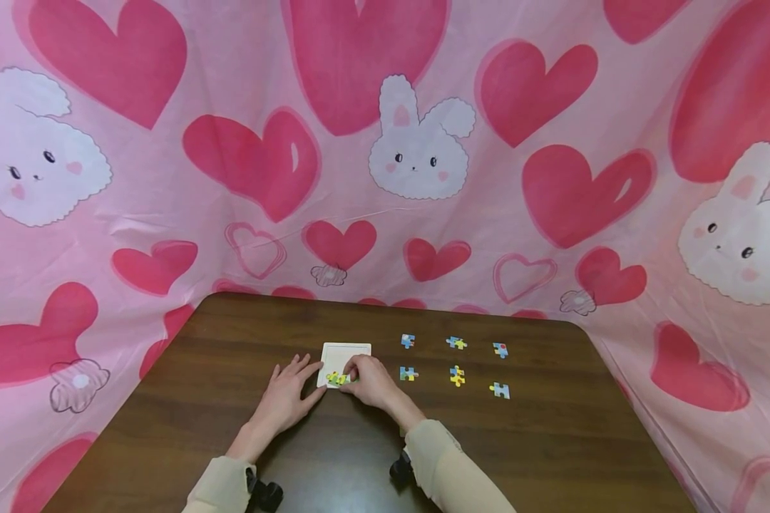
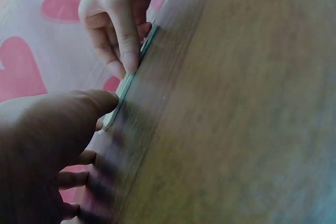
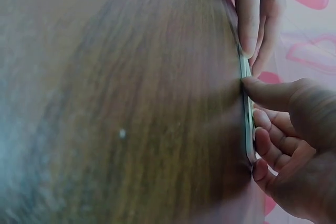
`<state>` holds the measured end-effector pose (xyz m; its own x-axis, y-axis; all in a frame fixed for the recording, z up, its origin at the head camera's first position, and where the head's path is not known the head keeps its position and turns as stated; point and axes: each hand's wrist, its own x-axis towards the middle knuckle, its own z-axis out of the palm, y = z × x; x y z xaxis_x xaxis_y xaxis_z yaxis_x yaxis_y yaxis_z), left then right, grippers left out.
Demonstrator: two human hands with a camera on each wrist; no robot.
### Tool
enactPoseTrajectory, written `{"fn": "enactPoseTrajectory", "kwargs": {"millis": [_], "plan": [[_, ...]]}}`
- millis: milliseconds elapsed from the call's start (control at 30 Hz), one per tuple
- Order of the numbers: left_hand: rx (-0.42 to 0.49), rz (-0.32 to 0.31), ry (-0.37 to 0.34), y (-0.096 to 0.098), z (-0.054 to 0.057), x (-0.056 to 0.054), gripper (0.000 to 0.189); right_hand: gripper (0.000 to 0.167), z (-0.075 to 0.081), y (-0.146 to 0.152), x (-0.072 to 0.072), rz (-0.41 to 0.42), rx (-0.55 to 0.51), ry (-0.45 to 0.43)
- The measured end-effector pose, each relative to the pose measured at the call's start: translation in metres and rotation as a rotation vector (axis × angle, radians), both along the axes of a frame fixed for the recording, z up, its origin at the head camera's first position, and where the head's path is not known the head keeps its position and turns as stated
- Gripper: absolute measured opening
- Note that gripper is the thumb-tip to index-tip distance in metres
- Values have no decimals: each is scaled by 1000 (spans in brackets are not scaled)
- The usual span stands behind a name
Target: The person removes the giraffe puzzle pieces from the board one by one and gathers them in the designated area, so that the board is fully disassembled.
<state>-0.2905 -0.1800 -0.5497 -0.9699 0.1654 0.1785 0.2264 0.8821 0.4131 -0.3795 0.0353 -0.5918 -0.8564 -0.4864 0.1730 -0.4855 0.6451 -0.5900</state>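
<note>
A shallow white puzzle tray (image 1: 346, 349) lies on the table, with yellow-green jigsaw pieces (image 1: 336, 378) along its near side. My left hand (image 1: 285, 395) rests at the tray's left side, fingers spread and mostly straight, the thumb by the near left corner. Over the near right part of the tray, my right hand (image 1: 373, 382) pinches a jigsaw piece between thumb and bent fingers; the hand hides much of it. Both wrist views show the tray edge-on, its thin rim (image 2: 124, 94) between the two hands. The right thumb (image 3: 268, 92) lies against the near edge.
To the right of the tray, several loose jigsaw pieces lie apart in two rows, among them a blue-and-yellow one (image 1: 456, 343) and a yellow one (image 1: 458, 376). The brown wooden table (image 1: 552, 442) ends at a pink heart-and-rabbit curtain (image 1: 359, 178).
</note>
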Motion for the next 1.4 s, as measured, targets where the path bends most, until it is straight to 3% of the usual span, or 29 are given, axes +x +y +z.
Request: {"fn": "enactPoseTrajectory", "kwargs": {"millis": [100, 300, 467, 1400], "plan": [[3, 0, 4, 0, -1, 0, 53, 27, 9, 1, 8, 2, -36, -13], [20, 3, 12, 0, -3, -1, 53, 25, 44, 7, 27, 46, -132, -72], [20, 3, -12, -1, -4, -2, 55, 26, 61, 11, 32, 53, -168, -106], [14, 16, -19, -1, -6, -2, 54, 28, 57, 40, 28, 22, -376, -158]]}}
